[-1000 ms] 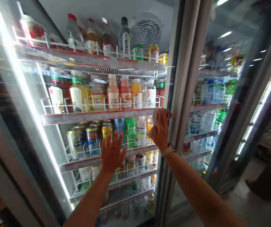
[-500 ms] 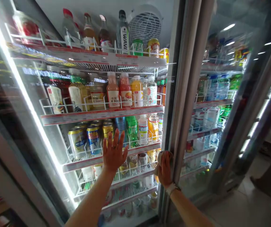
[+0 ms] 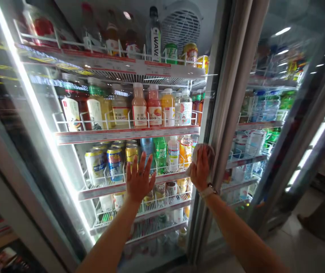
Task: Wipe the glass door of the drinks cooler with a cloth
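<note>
while the right hand (image 3: 200, 171) holds a cloth (image 3: 211, 154) against the glass door (image 3: 69, 85), just beside the metal post (image 3: 230, 98), the left hand (image 3: 140, 180) is spread wide, gripping nothing, in front of the cans (image 3: 114, 163) and a blue bottle (image 3: 147, 145). a round fan (image 3: 181, 28) sits up top.

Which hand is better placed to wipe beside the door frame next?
Likely the right hand, which holds the cloth beside the door frame; the left hand is farther away, with no cloth visible.
</note>
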Motion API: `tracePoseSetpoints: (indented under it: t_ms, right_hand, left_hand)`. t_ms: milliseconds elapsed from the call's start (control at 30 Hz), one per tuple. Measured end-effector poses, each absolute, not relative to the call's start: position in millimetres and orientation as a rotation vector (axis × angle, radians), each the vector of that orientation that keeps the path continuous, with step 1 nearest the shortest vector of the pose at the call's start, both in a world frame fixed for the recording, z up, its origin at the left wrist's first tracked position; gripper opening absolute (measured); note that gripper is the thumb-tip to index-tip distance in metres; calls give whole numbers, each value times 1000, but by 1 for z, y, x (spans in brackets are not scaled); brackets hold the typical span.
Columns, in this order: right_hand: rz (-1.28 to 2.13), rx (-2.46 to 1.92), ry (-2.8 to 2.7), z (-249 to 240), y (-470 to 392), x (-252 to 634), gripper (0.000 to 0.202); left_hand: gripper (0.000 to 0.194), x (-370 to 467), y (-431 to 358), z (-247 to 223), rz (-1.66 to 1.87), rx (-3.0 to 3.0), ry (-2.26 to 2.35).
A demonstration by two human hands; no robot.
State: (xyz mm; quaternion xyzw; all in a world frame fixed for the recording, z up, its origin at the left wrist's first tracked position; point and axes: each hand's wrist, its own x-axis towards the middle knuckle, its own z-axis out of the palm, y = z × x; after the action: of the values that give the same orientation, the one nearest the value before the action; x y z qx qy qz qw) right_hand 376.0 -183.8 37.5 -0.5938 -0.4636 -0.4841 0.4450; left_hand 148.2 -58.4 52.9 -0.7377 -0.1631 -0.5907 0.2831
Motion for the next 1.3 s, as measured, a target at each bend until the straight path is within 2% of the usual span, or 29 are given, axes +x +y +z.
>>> tracePoseSetpoints:
  t_ms: [133, 233, 333, 500, 600, 700, 933, 1067, 1167, 1300]
  right_hand:
    - [-1251, -1515, -1354, -70, -188, 363, 70]
    - [-1272, -1524, -1462, -102, -192, 356, 71]
    - [-1279, -1487, -1521, -67, -186, 349, 70]
    - [-1271, -1413, -1541, 67, -163, 320, 70]
    - [-1288, -1403, -1503, 109, -152, 300, 69]
    - [-1315, -1402, -1547, 94, -149, 291, 67]
    - [-1324, -1349, -1960, -33, -163, 305, 53]
    - [-1281, -1334, -2126, -75, -170, 309, 58]
    - [-1258, -1330, -2171, -64, -168, 302, 66]
    - [-1205, -1338, -2069, 11, -151, 273, 74]
  left_hand:
    - [70, 148, -58, 52, -1590, -1975, -434]
    - [71, 149, -58, 51, -1584, -1985, -450]
    - [72, 149, -58, 50, -1580, -1987, -462]
    - [69, 148, -59, 52, -1550, -1957, -455]
    - [68, 147, -61, 53, -1529, -1972, -452]
    - [69, 142, -65, 52, -1512, -2028, -447]
    - [68, 84, -49, 29, -1486, -2080, -407]
    - [70, 53, -21, 18, -1452, -2014, -489]
    - [73, 48, -10, 12, -1399, -1966, -514]
    - [75, 50, -11, 10, -1353, -1959, -519]
